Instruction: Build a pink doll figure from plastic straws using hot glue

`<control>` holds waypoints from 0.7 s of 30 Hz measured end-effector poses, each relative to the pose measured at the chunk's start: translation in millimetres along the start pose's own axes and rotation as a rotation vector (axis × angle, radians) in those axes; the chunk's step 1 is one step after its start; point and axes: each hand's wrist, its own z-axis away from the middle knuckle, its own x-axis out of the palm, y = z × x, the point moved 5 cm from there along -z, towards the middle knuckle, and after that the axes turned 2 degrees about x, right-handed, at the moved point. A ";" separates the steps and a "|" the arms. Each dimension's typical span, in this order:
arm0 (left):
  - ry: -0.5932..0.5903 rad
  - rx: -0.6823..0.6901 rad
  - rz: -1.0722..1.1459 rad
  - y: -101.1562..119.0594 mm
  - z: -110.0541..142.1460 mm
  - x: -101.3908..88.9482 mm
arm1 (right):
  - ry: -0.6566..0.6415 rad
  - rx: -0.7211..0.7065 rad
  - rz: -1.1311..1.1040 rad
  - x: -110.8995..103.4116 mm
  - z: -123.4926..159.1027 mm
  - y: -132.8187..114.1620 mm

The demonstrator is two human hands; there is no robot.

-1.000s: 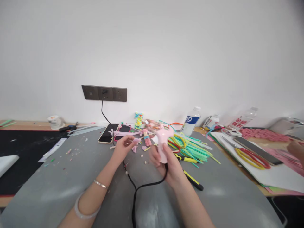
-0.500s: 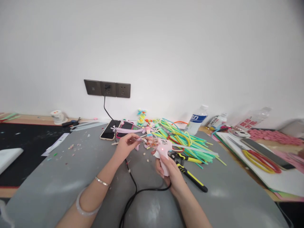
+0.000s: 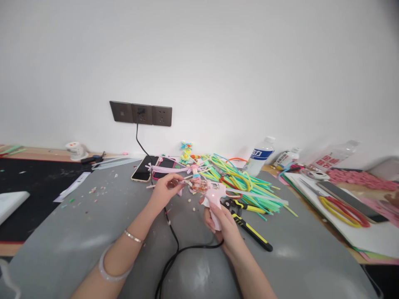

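Pink glue gun [image 3: 215,193] clamped in my right grip [image 3: 225,222] over table [image 3: 77,232], aimed nine o'clock toward my left grip [image 3: 166,192], pinched on a mostly hidden small piece [image 3: 182,182]; pliers [image 3: 254,235] at gun's four o'clock.

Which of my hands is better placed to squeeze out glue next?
Probably your right hand: it grips the pink glue gun, whose front end points toward your left hand. Your left seems busy pinching a small piece near that end.

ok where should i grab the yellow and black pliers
Probably by the nearer handle, from the near right: it slants out that way along the grey surface, while the pliers' head shows close by the right hand.
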 end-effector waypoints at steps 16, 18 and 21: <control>0.007 -0.001 0.013 3.3 0.3 -0.4 | 0.010 -0.014 0.029 -1.3 1.7 -1.9; 0.006 -0.001 0.010 3.3 0.2 -0.5 | 0.018 -0.012 0.040 -1.6 1.7 -2.0; 0.005 0.009 0.005 4.0 0.1 -0.8 | 0.042 -0.008 0.061 -2.7 2.2 -1.9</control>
